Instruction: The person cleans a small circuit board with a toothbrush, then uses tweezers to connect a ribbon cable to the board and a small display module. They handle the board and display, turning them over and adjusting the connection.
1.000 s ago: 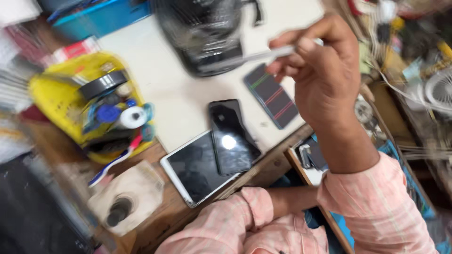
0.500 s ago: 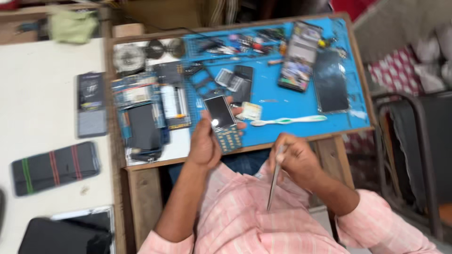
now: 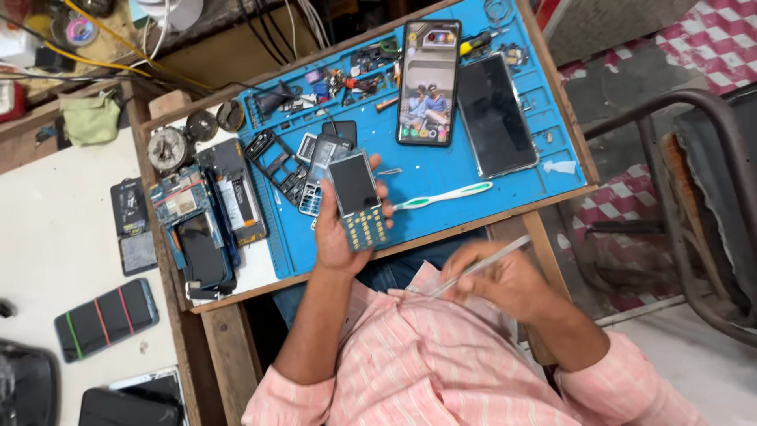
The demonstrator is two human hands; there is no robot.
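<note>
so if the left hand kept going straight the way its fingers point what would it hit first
Probably the loose grey keypad-phone parts on the blue mat, lying just beyond the fingertips of the left hand, which holds a keypad phone. The hand's height above the mat is unclear, so it might pass over them.

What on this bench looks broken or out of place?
Several phones lie opened up: a bare black phone frame and a stripped handset with its circuit board exposed sit left of the keypad phone in the left hand. A toothbrush lies on the blue mat, odd among phone parts.
</note>
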